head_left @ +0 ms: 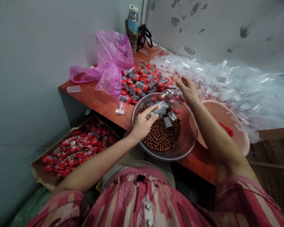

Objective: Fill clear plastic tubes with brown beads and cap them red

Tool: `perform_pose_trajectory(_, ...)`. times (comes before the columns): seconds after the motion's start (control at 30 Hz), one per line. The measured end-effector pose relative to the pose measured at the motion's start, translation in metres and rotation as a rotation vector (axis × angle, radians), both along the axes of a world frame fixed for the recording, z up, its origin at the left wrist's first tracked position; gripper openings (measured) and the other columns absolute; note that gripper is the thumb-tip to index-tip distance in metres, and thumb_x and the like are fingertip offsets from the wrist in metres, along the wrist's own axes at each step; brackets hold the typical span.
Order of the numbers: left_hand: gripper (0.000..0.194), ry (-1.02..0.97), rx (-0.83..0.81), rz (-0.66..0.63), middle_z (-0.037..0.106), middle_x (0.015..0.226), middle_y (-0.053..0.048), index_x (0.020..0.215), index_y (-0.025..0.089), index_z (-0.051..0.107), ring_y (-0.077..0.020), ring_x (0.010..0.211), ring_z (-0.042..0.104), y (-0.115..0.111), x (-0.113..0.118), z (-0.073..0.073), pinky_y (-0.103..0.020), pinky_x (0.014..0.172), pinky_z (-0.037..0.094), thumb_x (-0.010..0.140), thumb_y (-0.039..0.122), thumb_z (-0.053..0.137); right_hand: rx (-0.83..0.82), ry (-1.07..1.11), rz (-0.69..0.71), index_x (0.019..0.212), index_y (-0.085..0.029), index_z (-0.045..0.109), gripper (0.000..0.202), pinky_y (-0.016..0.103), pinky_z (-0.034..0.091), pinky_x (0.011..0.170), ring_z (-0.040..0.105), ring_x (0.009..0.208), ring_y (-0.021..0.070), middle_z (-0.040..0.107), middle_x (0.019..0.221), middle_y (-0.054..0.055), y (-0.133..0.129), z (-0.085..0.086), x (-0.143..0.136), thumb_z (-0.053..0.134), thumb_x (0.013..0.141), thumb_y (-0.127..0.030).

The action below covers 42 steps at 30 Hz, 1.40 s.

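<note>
Over the metal bowl [189, 148], my left hand [142, 124] pinches clear plastic cases [161, 108] between thumb and fingers. Loose clear cases [168, 122] lie on the small brown beads [159, 137] inside that bowl. My right hand [188, 90] is raised past the bowl's far rim, fingers apart, with nothing visible in it. Near its fingertips are a heap of red-capped clear cases [144, 80] and a big spread of clear plastic pieces [217, 78].
A pink basin [245, 142] with red pieces [227, 129] stands to the right. Below left, a cardboard box [41, 175] holds red packets [78, 145]. A pink plastic bag [115, 50] and a flask [133, 20] are at the back of the red table [92, 94].
</note>
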<state>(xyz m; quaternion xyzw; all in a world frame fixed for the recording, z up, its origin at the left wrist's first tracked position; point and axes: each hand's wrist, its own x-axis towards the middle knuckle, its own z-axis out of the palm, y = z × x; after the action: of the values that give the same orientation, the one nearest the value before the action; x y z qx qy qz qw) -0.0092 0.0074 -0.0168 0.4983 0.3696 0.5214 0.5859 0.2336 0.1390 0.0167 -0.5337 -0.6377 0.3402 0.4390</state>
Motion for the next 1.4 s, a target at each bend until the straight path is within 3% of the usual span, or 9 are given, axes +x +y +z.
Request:
perform_pose_trajectory(0.07,0.035,-0.009,-0.009,-0.004,0.069,0.126,-0.008,0.117,0.018,0.068,-0.0223,0.119,0.062,0.0,0.0,0.0,-0.037,0.107,0.044,0.084,0.027,0.063,0.098,-0.222,0.078,0.115,-0.028,0.058,0.033,0.041,0.047,0.095,0.057,0.114,0.0219,0.062,0.124,0.004,-0.025,0.004,0.004,0.065,0.084,-0.04)
perform_pose_trajectory(0.2,0.031,-0.015,-0.012,-0.029,0.071,0.12,-0.008,0.112,0.017,0.07,-0.0221,0.115,0.064,0.0,0.002,0.001,-0.036,0.105,0.045,0.083,0.026,0.064,0.231,-0.792,0.567,0.111,-0.025,0.067,0.025,0.042,0.048,0.092,0.06,0.115,0.0246,0.066,0.127,0.006,-0.09,0.004,-0.001,0.054,0.09,-0.02)
perform_pose_trajectory(0.3,0.028,-0.04,-0.022,-0.017,0.073,0.116,-0.009,0.107,0.016,0.072,-0.022,0.111,0.065,0.0,0.004,0.001,-0.036,0.102,0.046,0.082,0.026,0.065,0.364,-1.215,0.841,0.112,-0.02,0.066,0.031,0.04,0.047,0.086,0.058,0.115,0.0251,0.065,0.128,0.009,-0.113,-0.006,-0.008,0.046,0.092,-0.009)
perform_pose_trajectory(0.5,0.025,-0.085,0.024,0.054,0.075,0.11,-0.008,0.102,0.018,0.074,-0.0205,0.106,0.067,-0.001,0.004,0.001,-0.034,0.098,0.048,0.082,0.032,0.067,0.522,-1.468,0.904,0.105,-0.015,0.067,0.027,0.034,0.042,0.076,0.057,0.102,0.0224,0.068,0.109,0.012,-0.103,-0.018,-0.016,0.043,0.094,-0.008)
perform_pose_trajectory(0.63,0.025,-0.092,0.056,0.073,0.076,0.106,-0.008,0.099,0.017,0.075,-0.02,0.103,0.068,-0.002,0.003,0.002,-0.032,0.096,0.049,0.082,0.035,0.068,0.495,-1.551,0.983,0.092,-0.009,0.067,0.03,0.034,0.04,0.067,0.057,0.085,0.0223,0.067,0.091,0.014,-0.111,-0.024,-0.045,0.038,0.095,-0.008)
perform_pose_trajectory(0.83,0.024,-0.117,0.057,0.087,0.076,0.107,-0.007,0.099,0.019,0.075,-0.0195,0.101,0.068,-0.001,0.003,-0.001,-0.032,0.094,0.05,0.083,0.036,0.067,0.293,-1.212,1.095,0.098,-0.007,0.064,0.018,0.035,0.046,0.073,0.059,0.086,0.0231,0.066,0.094,0.015,-0.137,-0.039,-0.089,0.049,0.09,-0.014)
perform_pose_trajectory(1.1,0.028,-0.097,0.04,0.082,0.073,0.115,-0.009,0.107,0.018,0.072,-0.0203,0.108,0.067,-0.001,0.002,-0.002,-0.035,0.098,0.049,0.083,0.032,0.066,-0.298,-0.123,0.539,0.109,-0.016,0.063,0.041,0.034,0.052,0.085,0.066,0.09,0.0185,0.07,0.1,0.005,-0.143,-0.016,-0.054,0.074,0.075,-0.036)
perform_pose_trajectory(1.23,0.043,-0.011,-0.072,-0.125,0.069,0.123,-0.013,0.114,0.014,0.069,-0.0264,0.116,0.064,0.0,0.004,-0.002,-0.042,0.103,0.047,0.074,0.031,0.074,-0.365,0.242,0.354,0.105,-0.019,0.066,0.044,0.031,0.054,0.081,0.067,0.09,0.0171,0.072,0.099,0.003,-0.15,-0.012,-0.045,0.082,0.067,-0.033)
perform_pose_trajectory(1.4,0.046,0.031,-0.164,-0.332,0.073,0.116,-0.011,0.111,0.015,0.073,-0.0296,0.109,0.067,0.0,0.005,-0.001,-0.045,0.096,0.052,0.067,0.025,0.077,-0.353,0.367,0.251,0.105,-0.021,0.069,0.043,0.033,0.055,0.083,0.068,0.089,0.0168,0.073,0.103,0.004,-0.153,-0.017,-0.041,0.084,0.065,-0.03)
